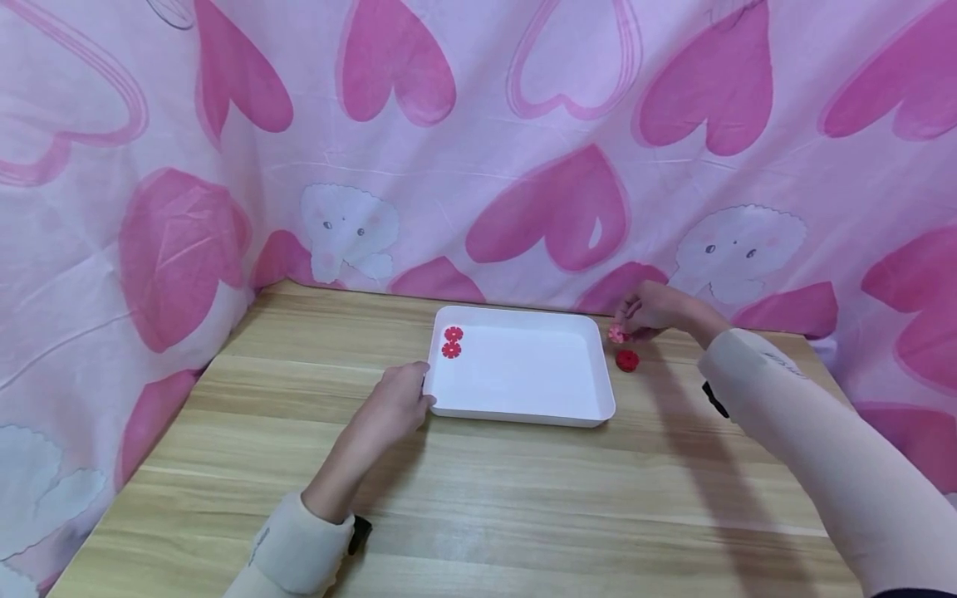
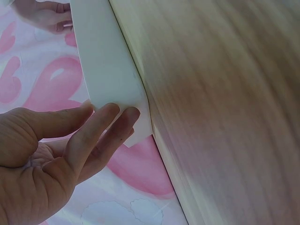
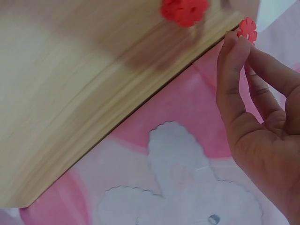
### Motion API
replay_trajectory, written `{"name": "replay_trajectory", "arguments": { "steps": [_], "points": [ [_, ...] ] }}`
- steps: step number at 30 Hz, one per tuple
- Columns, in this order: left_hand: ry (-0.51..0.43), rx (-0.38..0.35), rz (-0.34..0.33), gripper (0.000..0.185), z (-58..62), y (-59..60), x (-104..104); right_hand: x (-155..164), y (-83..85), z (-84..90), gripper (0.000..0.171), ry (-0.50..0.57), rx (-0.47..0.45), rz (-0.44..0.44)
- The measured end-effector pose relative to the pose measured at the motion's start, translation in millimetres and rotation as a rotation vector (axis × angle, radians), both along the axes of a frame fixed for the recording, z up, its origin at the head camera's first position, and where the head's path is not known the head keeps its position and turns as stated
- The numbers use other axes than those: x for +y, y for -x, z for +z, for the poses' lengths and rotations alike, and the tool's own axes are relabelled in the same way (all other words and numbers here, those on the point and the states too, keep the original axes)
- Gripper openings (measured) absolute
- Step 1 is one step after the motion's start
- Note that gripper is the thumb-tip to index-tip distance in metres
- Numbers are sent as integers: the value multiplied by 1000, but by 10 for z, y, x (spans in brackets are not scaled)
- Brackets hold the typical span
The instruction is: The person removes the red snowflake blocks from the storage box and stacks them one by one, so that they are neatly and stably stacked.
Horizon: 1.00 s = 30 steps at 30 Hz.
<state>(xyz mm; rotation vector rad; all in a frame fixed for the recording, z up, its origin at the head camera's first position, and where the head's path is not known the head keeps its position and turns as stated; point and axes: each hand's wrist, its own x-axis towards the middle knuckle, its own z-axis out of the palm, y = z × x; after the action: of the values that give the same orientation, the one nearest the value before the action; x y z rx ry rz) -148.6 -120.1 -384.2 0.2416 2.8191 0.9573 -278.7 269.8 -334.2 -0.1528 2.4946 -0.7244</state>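
A shallow white tray (image 1: 527, 370) lies on the table, with two red flower-shaped discs (image 1: 451, 350) inside near its left wall. My left hand (image 1: 395, 403) holds the tray's left side close to the front corner. In the left wrist view, thumb and fingers (image 2: 110, 110) pinch the tray wall. Just past the tray's right side, my right hand (image 1: 656, 311) pinches a red flower-shaped disc (image 3: 247, 30) between thumb and fingertips. Below that hand, a small pile of red discs (image 1: 627, 360) rests on the wood; how many it has cannot be told.
The wooden table (image 1: 508, 507) reaches back to a pink curtain (image 1: 463, 183) printed with hearts and white animals. The table's back edge runs just behind the tray and my right hand. More curtain hangs along the left side.
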Motion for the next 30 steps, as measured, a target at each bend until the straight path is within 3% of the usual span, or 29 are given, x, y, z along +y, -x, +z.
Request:
{"name": "replay_trajectory", "arguments": {
  "steps": [11,24,30],
  "points": [
    [-7,-9,5,31,8,2,-6,201,-23,-189,16,-30,-104,12],
    [-7,-2,4,30,14,-18,-1,187,-119,-275,16,-113,-3,45],
    [-14,-1,5,30,10,-14,8,194,-99,-250,19,-95,32,54]
  ]
}}
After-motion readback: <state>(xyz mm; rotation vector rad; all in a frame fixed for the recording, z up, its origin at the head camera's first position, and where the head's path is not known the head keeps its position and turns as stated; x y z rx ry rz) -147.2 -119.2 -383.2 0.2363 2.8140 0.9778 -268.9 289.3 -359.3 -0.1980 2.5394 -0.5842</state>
